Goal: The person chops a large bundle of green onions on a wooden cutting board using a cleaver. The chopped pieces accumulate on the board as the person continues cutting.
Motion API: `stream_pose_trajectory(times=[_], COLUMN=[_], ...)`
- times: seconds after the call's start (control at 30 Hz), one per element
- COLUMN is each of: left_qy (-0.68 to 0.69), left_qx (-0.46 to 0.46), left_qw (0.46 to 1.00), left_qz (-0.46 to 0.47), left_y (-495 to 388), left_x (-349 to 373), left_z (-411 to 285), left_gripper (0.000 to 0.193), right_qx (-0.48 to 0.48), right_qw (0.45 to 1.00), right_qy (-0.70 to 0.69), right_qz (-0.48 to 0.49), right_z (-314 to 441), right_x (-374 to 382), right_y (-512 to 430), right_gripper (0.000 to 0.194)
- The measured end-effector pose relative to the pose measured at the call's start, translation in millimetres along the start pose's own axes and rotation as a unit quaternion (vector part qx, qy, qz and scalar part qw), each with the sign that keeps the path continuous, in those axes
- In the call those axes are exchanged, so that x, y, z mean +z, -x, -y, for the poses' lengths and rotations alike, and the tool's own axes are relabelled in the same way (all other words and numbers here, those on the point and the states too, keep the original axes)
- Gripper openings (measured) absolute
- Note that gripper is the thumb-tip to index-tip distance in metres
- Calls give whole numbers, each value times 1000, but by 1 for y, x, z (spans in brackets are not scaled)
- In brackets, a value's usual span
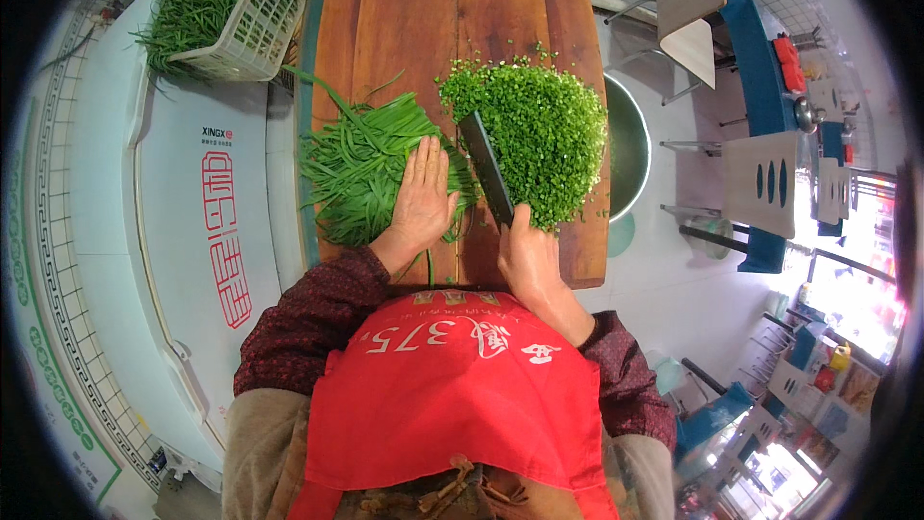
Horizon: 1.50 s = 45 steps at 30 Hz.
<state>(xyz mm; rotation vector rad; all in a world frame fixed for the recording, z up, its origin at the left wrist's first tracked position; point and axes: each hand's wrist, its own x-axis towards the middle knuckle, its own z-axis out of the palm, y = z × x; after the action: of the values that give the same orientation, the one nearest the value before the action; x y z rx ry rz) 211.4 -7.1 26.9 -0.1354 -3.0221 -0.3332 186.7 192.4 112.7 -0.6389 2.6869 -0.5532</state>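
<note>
My left hand (427,191) lies flat, fingers together, on a bunch of long green garlic chives (354,173), holding it down against a wooden board (408,7). In my right hand (530,253) is the handle of a cleaver (485,166); its dark blade points away from me, just right of the bunch's cut end. A broad heap of finely chopped chives (548,137) spreads to the right of the blade, its edge touching or close to it. Loose bits lie scattered around the heap. My right fingers hide most of the handle.
A plastic crate (249,36) piled with uncut greens stands at the upper left, on a white chest freezer (242,231) bearing writing. Past the board's right edge, a round metal basin (628,152) sits lower down. Chairs (758,184) and blue-covered tables (754,72) stand further right.
</note>
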Motion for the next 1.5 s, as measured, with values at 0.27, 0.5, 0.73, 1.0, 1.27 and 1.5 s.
stream_pose_trajectory(times=[0.27, 0.5, 0.73, 1.0, 1.27, 1.5], left_qy=[-5, 43, 84, -48, -129, -175], left_qx=[-4, -6, -24, -23, -70, -86], left_qw=[999, 999, 996, 997, 981, 972], left_qz=[37, 25, 20, 59, 124, 131], left_y=[-2, -1, 7, -2, -10, -17], left_x=[-1, -1, -17, -21, -29, -29], left_z=[0, 2, -19, -22, -6, 23], left_gripper=[68, 68, 90, 110, 107, 108], right_qx=[-33, -30, -26, -5, -34, -31], right_qw=[998, 999, 999, 1000, 999, 998], right_qy=[7, 22, -19, -17, -38, -52], right_qz=[47, 1, -35, -10, -14, -22], right_z=[-1, 7, -4, -22, -21, 5], right_x=[6, 33, 40, 26, 15, 6], right_y=[-6, -40, -43, -31, -16, -3], right_gripper=[25, 25, 25, 26, 24, 26])
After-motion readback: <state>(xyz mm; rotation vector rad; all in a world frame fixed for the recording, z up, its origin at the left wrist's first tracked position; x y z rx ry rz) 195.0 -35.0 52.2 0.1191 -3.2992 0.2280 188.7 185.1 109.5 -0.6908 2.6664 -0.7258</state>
